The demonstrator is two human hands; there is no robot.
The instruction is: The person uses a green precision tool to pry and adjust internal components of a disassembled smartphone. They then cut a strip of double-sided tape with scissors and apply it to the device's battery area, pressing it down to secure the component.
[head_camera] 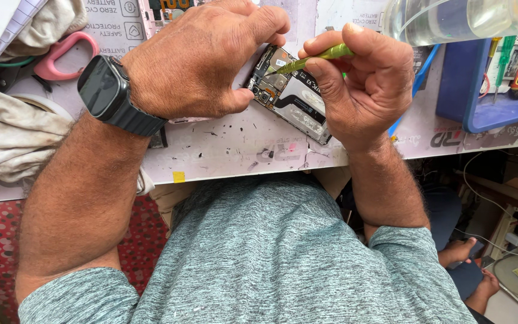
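Work surface: a pale, ink-flecked mat (241,150) on the bench, edge toward the person. Cloth (13,135) bunched at far left, pink-handled scissors (61,51) above it, blue tray (481,102) with small tools at right, clear plastic bottle (451,18) lying across the top.

Left hand (196,60), a dark watch (112,93) on its wrist: curled over, fingers bent and closed down on the top end of the phone (292,96), pinning it flat.

Phone: back cover off, circuit board and metal shields exposed, lying tilted on the mat between both hands.

Right hand (370,84): fingers closed tight round a thin green screwdriver (316,58), thumb on top, tip angled down onto the upper board.

Step, as judged: working a screw or small part on the board. Next move calls for steady downward pressure, tip kept seated, phone held firm against slipping.
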